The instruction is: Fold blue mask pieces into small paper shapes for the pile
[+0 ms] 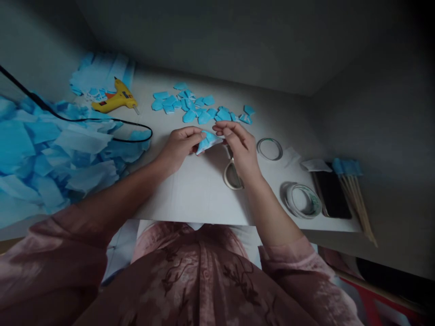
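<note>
Item: one small folded piece of thin blue-and-white sheet (208,142), held just beyond the metal scissors with round, pale handle loops (225,178). Left hand (176,147): pinched on the piece's near side. Right hand (242,147): at its pointed end, partly over the scissors; whether its fingers gripped could not be told.

Likely faults: a loose left pinch could have let the folds spring open; an uneven pull could have creased or torn the thin sheet. A dropped piece might have mixed with the small, flat blue pieces (204,117) beyond the scissors. A lowered right wrist could have knocked the scissors. Left of them, the thin black cord (37,101) looped by the yellow glue gun (115,102); a snagging sleeve might have dragged loose scraps.
</note>
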{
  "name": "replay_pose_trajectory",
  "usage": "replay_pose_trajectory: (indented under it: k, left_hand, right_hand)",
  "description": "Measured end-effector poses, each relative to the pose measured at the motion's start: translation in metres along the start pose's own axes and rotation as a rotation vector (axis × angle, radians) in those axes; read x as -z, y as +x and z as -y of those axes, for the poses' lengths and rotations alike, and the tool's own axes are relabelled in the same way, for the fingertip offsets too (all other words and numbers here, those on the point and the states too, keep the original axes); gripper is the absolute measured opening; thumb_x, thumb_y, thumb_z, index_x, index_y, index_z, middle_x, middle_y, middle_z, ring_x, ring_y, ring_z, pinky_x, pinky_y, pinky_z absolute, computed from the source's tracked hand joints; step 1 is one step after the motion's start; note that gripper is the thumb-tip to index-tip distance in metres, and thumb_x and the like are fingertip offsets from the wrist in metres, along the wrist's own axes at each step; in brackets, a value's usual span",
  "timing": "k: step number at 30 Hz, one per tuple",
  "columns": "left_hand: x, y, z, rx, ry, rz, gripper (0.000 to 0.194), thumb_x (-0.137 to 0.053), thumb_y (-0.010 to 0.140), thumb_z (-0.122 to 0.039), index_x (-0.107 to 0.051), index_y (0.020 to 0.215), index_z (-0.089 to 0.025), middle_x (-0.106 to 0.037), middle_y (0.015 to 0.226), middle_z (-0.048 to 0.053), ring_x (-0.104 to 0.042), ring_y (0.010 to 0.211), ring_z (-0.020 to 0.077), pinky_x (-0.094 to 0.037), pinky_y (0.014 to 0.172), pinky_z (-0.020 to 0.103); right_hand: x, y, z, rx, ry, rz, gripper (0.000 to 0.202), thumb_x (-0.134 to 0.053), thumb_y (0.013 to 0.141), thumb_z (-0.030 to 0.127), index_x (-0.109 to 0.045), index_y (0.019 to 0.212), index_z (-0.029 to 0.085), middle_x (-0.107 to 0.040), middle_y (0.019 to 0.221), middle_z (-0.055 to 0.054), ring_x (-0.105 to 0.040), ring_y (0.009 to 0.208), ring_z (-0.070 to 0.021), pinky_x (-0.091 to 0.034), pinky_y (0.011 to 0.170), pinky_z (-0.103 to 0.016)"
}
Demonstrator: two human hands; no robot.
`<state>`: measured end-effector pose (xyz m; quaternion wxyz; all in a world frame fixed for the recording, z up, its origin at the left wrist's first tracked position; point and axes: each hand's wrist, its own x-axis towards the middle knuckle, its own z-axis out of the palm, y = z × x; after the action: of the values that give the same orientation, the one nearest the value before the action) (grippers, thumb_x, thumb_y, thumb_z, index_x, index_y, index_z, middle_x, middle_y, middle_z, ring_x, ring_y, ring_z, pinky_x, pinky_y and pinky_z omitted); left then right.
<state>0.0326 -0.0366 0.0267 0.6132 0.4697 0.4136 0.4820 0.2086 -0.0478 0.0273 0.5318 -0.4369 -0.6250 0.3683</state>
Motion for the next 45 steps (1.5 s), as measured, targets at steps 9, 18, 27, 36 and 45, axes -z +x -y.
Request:
replay_pose_trajectory:
  k: [9, 18, 27, 36, 45]
  left_hand:
    - [0.0015, -0.0011, 0.0, -0.062, 0.077, -0.007, 0.016, -0.075, 0.078, -0.03, -0.07, 0.071, -0.017, -0.056, 0.059, -0.002, -0.048, 0.056, 0.0092, -0.038, 0.055, 0.024]
    - [0.0, -0.0011, -0.0005, 0.004, 0.032, -0.007, 0.016, -0.077, 0.082, -0.028, -0.071, 0.075, -0.015, -0.061, 0.061, -0.001, -0.053, 0.056, 0.0087, -0.041, 0.057, 0.023]
    - [0.0029, -0.0006, -0.003, 0.016, 0.034, 0.044, 0.026, -0.079, 0.083, -0.039, -0.069, 0.076, -0.015, -0.063, 0.063, 0.001, -0.057, 0.058, 0.0104, -0.043, 0.056, 0.023]
    - [0.0009, -0.0027, -0.0021, -0.035, 0.169, 0.017, 0.02, -0.079, 0.08, -0.032, -0.071, 0.072, -0.016, -0.066, 0.067, 0.001, -0.054, 0.058, 0.0086, -0.042, 0.057, 0.023]
    - [0.0036, -0.0013, 0.0026, -0.025, 0.212, 0.086, 0.026, -0.08, 0.079, -0.038, -0.071, 0.07, -0.016, -0.065, 0.063, 0.001, -0.052, 0.056, 0.0088, -0.041, 0.056, 0.024]
  right_hand:
    - [-0.0062, 0.0007, 0.0041, -0.321, 0.117, 0.119, 0.049, -0.082, 0.074, 0.068, -0.068, 0.074, 0.021, -0.062, 0.065, 0.002, -0.055, 0.062, -0.0122, -0.046, 0.057, -0.026]
    - [-0.0062, 0.0014, -0.0035, -0.294, 0.139, 0.113, 0.033, -0.08, 0.074, 0.05, -0.063, 0.072, 0.021, -0.059, 0.064, 0.004, -0.052, 0.062, -0.0114, -0.044, 0.056, -0.025]
    - [-0.0014, 0.0037, -0.0036, -0.233, 0.047, 0.135, 0.031, -0.072, 0.077, 0.041, -0.051, 0.065, 0.023, -0.048, 0.059, 0.006, -0.044, 0.059, -0.0102, -0.037, 0.059, -0.027]
    - [0.0012, 0.0056, -0.0006, -0.213, 0.055, 0.081, 0.023, -0.07, 0.08, 0.036, -0.056, 0.068, 0.022, -0.049, 0.061, 0.006, -0.043, 0.06, -0.0103, -0.035, 0.061, -0.028]
    - [0.001, 0.0054, -0.0016, -0.18, 0.03, 0.116, 0.026, -0.076, 0.079, 0.04, -0.061, 0.07, 0.02, -0.049, 0.064, 0.005, -0.042, 0.062, -0.0098, -0.035, 0.061, -0.027]
